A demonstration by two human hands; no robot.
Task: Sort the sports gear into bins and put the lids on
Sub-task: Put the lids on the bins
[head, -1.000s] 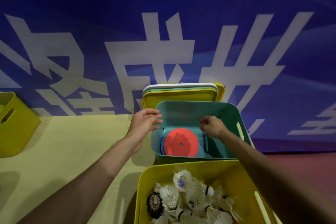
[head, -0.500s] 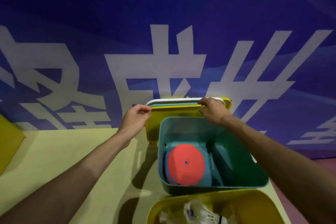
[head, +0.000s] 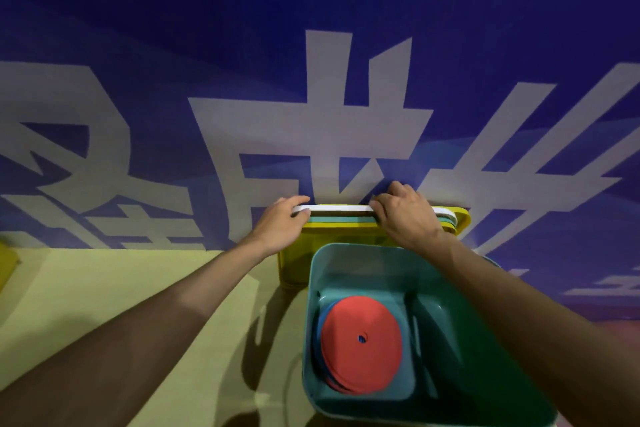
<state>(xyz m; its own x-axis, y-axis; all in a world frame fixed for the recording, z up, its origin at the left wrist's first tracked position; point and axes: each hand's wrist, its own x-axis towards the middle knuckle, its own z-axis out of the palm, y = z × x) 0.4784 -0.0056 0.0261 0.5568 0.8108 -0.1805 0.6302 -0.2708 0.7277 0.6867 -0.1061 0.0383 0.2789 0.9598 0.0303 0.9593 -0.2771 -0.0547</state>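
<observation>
lids stand on edge at the far edge of the yellow surface [head: 104, 288] against the blue banner [head: 311, 45]; white lid [head: 341, 208] rearmost, teal lid [head: 341, 218] and yellow lid [head: 294, 263] in front; left hand [head: 282, 225] pinches the white lid's top edge; right hand [head: 405, 215] curls over the same edge; teal bin [head: 311, 322] just in front holds a red disc [head: 362, 340].

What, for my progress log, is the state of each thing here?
teal bin: uncovered, discs inside.
red disc: flat, topmost of its stack.
lids: stacked on edge against the banner.
white lid: rearmost, top edge gripped by both hands.
left hand: pinches the white lid.
right hand: fingers curled over the white lid.
</observation>
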